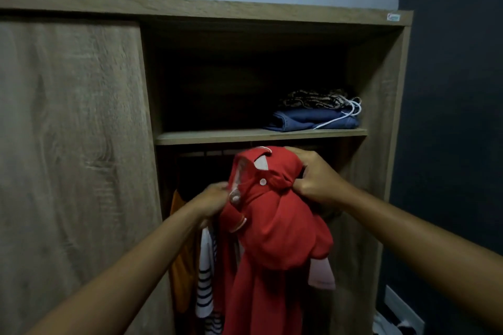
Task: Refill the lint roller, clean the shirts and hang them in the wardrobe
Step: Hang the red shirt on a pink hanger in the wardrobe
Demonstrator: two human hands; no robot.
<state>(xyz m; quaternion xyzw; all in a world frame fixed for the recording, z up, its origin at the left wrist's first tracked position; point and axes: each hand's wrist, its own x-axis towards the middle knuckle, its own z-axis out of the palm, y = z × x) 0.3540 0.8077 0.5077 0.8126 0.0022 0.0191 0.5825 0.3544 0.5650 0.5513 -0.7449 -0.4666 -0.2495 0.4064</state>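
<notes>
Hands are working up front: the left hand (213, 202) is pinching the red shirt (272, 226) at its collar side, grip clamped on cloth, while the right hand (313, 177) is bunching the shoulder, grip clamped too. Beyond, a striped shirt (205, 280) is hanging inside the wardrobe (381, 84); folded clothes (315, 117) are sitting at its shelf's right end.

The wardrobe (272, 16) fills most of the frame, with its door (73, 144) at left and the open bay at centre right. A shelf (258, 135) is set across the bay, and folded clothes (315, 113) are stacked on its right end. Below the shelf, a shirt (275, 226) is held up in front of the bay between the left hand (211, 202) and the right hand (313, 174). Hung garments (204, 275) are seen behind it, lower left of it.
</notes>
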